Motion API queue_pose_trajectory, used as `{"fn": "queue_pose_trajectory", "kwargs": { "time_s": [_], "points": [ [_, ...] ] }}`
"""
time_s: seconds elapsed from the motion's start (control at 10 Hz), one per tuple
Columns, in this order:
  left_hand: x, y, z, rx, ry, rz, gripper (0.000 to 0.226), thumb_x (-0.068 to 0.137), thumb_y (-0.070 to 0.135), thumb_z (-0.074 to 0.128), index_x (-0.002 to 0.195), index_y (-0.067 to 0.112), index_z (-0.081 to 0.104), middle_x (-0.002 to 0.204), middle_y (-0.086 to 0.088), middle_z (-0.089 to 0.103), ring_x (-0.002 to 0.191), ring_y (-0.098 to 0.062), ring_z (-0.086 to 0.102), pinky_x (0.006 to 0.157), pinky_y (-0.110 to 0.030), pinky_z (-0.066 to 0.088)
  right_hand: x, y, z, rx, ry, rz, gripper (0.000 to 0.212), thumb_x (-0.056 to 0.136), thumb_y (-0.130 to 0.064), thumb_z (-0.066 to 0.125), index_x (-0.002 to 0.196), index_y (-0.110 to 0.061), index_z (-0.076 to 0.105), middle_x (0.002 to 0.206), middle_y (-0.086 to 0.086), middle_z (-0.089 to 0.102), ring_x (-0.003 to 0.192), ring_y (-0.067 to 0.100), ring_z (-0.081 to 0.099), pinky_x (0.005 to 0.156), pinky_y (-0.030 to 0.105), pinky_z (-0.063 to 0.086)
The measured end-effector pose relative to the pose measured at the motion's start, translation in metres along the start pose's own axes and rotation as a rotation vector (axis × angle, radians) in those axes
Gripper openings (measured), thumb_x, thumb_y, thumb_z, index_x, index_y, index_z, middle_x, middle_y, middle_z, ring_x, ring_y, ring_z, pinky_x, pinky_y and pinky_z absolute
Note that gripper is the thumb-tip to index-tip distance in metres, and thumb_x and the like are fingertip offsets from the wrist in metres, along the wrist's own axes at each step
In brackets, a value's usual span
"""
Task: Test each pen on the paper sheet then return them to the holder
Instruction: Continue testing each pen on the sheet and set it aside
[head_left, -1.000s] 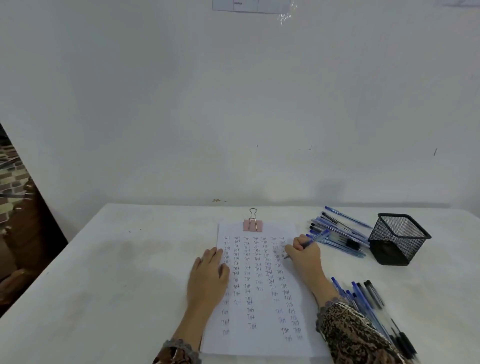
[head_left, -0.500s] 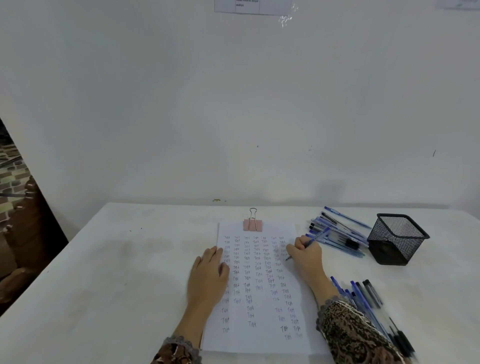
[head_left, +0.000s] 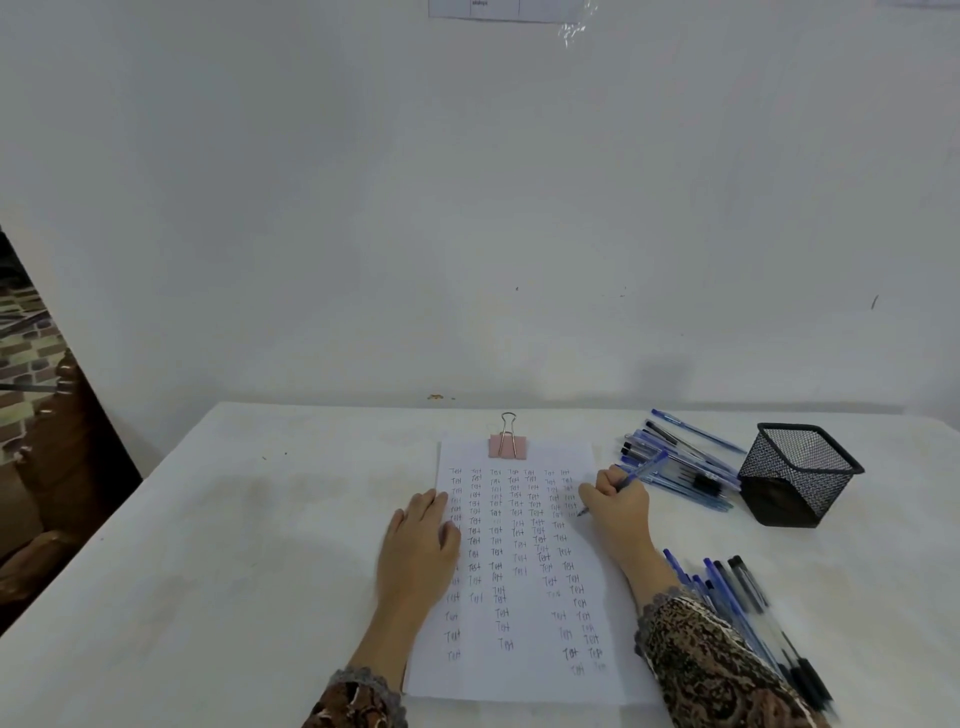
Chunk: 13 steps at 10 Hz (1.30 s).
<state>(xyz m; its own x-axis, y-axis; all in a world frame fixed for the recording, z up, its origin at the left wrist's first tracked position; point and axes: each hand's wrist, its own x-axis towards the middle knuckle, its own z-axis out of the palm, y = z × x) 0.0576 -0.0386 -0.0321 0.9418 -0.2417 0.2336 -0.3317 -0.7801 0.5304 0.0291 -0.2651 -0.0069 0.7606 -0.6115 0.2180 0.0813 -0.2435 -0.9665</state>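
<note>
Slanting toward the holder (head_left: 797, 478), the pen (head_left: 645, 468) is gripped by the right hand (head_left: 619, 514); the left hand (head_left: 421, 551) is laid flat.

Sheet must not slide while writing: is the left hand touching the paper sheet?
Touching. The head view shows the left hand lying flat across the left edge of the paper sheet, with no gap beneath.

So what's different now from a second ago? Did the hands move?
Hardly anything. The right hand, gripping the blue pen, nudged its tip slightly rightward on the paper sheet. Nothing was picked up or let go. The left hand stays flat on the sheet; the mesh holder, the pens beside it and the binder clip stayed put.
</note>
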Motion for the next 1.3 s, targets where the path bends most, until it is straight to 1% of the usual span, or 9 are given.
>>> {"fn": "queue_pose_trajectory", "kwargs": {
  "time_s": [0.1,0.2,0.3,0.5,0.6,0.7,0.9,1.2,1.3],
  "points": [
    [0.0,-0.001,0.0,0.005,0.003,0.0,0.046,0.097,0.026,0.032,0.142,0.019,0.033,0.149,0.007,0.029,0.137,-0.005,0.025,0.113,-0.02,0.006,-0.003,-0.002,0.001,0.019,-0.008,-0.031,0.055,0.069,0.023,0.047,0.051,-0.021,0.018,0.049,-0.005,0.017,0.046,0.003,0.019,0.073,0.016,0.03],
    [0.0,0.0,0.0,0.003,-0.003,-0.001,0.046,0.097,0.026,0.032,0.142,0.019,0.034,0.149,0.007,0.03,0.136,-0.007,0.026,0.114,-0.022,0.008,-0.001,0.0,0.0,0.106,0.015,0.043,0.056,0.072,0.023,0.046,0.048,-0.021,0.02,0.044,-0.01,0.02,0.042,0.004,0.017,0.064,0.012,0.033],
    [-0.001,0.001,-0.001,-0.004,0.001,-0.007,0.045,0.097,0.027,0.032,0.141,0.02,0.034,0.148,0.007,0.03,0.136,-0.007,0.027,0.113,-0.021,0.009,0.004,-0.004,-0.008,0.443,0.09,0.254,0.056,0.082,0.016,0.048,0.046,-0.024,0.03,0.042,-0.007,0.027,0.031,0.003,0.021,0.034,0.012,0.021],
    [0.0,0.001,0.0,-0.009,0.01,-0.01,0.045,0.096,0.027,0.033,0.141,0.019,0.035,0.148,0.007,0.031,0.135,-0.006,0.028,0.114,-0.022,0.008,0.005,-0.035,-0.013,0.718,0.017,0.312,0.045,0.093,-0.055,0.034,0.064,-0.021,0.029,0.038,-0.008,0.023,0.029,0.007,0.017,0.039,0.017,0.011],
    [0.0,0.001,0.0,-0.011,0.006,-0.011,0.046,0.096,0.026,0.034,0.141,0.019,0.035,0.148,0.007,0.031,0.136,-0.007,0.028,0.114,-0.022,0.008,-0.007,-0.031,-0.002,0.786,0.023,0.353,0.042,0.097,-0.053,0.025,0.076,-0.02,0.039,0.039,-0.005,0.029,0.03,0.01,0.023,0.039,0.016,0.017],
    [0.0,0.002,-0.001,-0.013,-0.002,-0.018,0.046,0.096,0.027,0.034,0.141,0.019,0.034,0.149,0.007,0.03,0.136,-0.007,0.027,0.115,-0.024,0.008,-0.019,-0.025,0.005,1.046,0.048,0.441,0.032,0.102,-0.033,0.029,0.082,-0.017,0.047,0.046,-0.004,0.045,0.037,0.012,0.042,0.042,0.017,0.042],
    [-0.001,0.004,-0.002,-0.014,0.001,-0.024,0.046,0.097,0.026,0.034,0.141,0.019,0.035,0.149,0.006,0.03,0.137,-0.007,0.026,0.115,-0.024,0.008,-0.031,-0.013,0.009,1.231,0.153,0.48,0.031,0.101,-0.031,0.027,0.086,-0.024,0.053,0.048,-0.008,0.041,0.038,0.011,0.032,0.05,0.023,0.026],
    [-0.002,0.006,-0.005,-0.018,-0.001,-0.025,0.045,0.097,0.025,0.034,0.141,0.017,0.035,0.149,0.005,0.031,0.137,-0.008,0.026,0.115,-0.024,0.008,-0.035,-0.039,-0.012,1.043,0.137,0.511,0.028,0.101,-0.029,0.033,0.081,-0.021,0.051,0.048,-0.007,0.042,0.037,0.01,0.035,0.053,0.025,0.023],
    [-0.002,0.006,-0.005,-0.025,-0.005,-0.031,0.045,0.097,0.025,0.034,0.142,0.018,0.034,0.15,0.005,0.029,0.138,-0.008,0.024,0.115,-0.024,0.007,-0.039,-0.059,-0.058,0.244,0.057,0.354,0.024,0.1,-0.02,0.038,0.095,-0.013,0.061,0.073,-0.002,0.052,0.051,0.014,0.04,0.052,0.027,0.029]
  ]
}}
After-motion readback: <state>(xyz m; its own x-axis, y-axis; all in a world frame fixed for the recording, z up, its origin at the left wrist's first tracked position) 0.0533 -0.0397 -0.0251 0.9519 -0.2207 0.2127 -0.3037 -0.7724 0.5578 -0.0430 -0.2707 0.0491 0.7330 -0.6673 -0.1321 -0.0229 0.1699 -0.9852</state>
